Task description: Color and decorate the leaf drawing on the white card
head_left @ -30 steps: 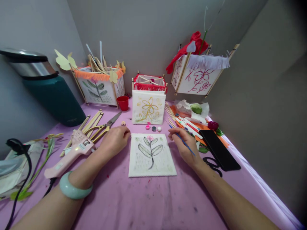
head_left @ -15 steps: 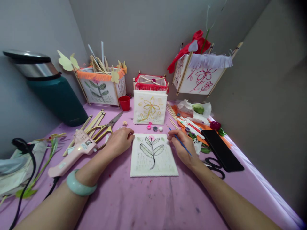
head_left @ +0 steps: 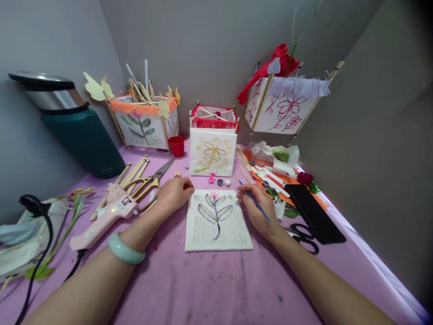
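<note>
The left grip (head_left: 174,195) curls inward; level across from it, the right grip (head_left: 257,215) pinches, forearms (head_left: 313,277) slanting behind both.

Plain grey walls (head_left: 209,49) — a smudged lilac tablecloth (head_left: 203,289) below.

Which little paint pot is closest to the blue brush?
The small round white pot, rightmost and nearest the thin blue paintbrush. The small round dark grey pot and small round pink pot sit farther left.

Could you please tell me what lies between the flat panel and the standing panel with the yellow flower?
In the head view, a pink pot, dark pot and white pot sit between the flat panel and the standing panel.
</note>
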`<state>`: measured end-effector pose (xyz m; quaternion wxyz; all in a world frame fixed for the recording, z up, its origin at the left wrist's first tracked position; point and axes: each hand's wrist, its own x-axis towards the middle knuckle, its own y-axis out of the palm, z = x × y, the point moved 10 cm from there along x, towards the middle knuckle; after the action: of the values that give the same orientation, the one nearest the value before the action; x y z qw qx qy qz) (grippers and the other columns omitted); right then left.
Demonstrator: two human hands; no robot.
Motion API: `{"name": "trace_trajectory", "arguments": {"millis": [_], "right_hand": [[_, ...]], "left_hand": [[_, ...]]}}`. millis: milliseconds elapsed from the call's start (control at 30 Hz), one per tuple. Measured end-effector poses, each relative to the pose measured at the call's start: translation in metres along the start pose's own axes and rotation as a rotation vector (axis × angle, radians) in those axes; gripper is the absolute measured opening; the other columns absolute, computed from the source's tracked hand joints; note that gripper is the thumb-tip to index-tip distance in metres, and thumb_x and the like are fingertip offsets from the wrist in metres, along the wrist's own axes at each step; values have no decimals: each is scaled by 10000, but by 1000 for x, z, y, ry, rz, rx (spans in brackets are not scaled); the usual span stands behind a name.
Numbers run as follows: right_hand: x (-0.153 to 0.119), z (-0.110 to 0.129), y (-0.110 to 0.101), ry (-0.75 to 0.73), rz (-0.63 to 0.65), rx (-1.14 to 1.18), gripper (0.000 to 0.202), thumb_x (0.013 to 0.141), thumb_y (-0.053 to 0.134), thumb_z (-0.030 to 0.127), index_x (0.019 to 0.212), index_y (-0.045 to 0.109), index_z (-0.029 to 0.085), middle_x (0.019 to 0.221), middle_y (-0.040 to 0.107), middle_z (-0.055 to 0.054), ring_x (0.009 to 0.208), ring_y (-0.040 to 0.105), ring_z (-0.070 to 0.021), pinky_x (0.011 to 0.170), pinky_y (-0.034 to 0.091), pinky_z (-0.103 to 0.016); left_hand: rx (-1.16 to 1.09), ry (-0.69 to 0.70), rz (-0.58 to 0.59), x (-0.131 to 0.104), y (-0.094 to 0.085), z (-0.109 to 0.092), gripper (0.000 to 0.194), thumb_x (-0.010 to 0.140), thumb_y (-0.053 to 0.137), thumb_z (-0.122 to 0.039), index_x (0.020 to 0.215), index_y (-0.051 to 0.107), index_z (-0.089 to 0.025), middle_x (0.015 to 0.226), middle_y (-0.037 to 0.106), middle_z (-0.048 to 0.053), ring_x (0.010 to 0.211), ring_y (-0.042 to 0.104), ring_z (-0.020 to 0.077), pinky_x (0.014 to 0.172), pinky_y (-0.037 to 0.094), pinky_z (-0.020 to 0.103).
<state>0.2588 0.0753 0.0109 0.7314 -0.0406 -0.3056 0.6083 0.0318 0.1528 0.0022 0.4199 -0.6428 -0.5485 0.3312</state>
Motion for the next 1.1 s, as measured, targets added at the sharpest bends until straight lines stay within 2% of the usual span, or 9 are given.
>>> {"name": "trace_trajectory", "arguments": {"millis": [200,300,400,500,800,967,1100], "right_hand": [[0,2,-4,-5,-19,-13,192,841,437,193,987,560,192,821,624,-28,729,591,-153,711,464,-308],[0,4,-5,-15,-19,-33,184,842,436,193,979,558,193,821,625,-30,733,592,-156,720,461,-312],[0,7,-4,-28,-7,-55,178,835,444,188,964,566,197,828,630,-31,761,594,-164,741,457,-317],[0,9,-1,-35,8,-77,170,831,457,182,952,576,201,827,634,-26,775,595,-165,746,450,-306],[-2,5,-1,30,-7,-6,170,839,464,200,961,580,189,815,630,-21,728,593,-148,697,453,-280],[-2,5,-1,26,-7,-10,169,840,462,206,960,579,186,814,625,-26,722,585,-149,694,450,-284],[-1,7,-2,9,-12,-36,164,838,464,209,950,582,189,816,626,-26,720,582,-150,713,448,-294]], "left_hand": [[-19,-13,-65,4,-9,11,277,810,411,-294,708,646,-188,794,690,73,737,599,195,651,380,289],[32,5,-64,1,-11,10,375,855,343,-347,694,642,-189,784,688,94,737,604,211,650,378,303],[52,23,-29,-3,-7,7,302,806,448,-426,802,660,-211,816,694,75,743,610,215,616,378,292],[67,33,-7,-6,-2,3,238,755,523,-408,843,657,-233,811,693,48,740,607,207,595,373,280],[31,80,-31,-5,-2,0,219,764,488,-367,756,639,-209,759,676,59,713,602,212,598,369,293],[-40,66,8,-5,-3,2,272,807,420,-350,750,635,-193,679,666,60,680,607,195,607,384,279],[-10,128,34,-8,-4,-5,263,810,409,-310,778,644,-196,813,686,76,780,612,207,664,402,295]]}}
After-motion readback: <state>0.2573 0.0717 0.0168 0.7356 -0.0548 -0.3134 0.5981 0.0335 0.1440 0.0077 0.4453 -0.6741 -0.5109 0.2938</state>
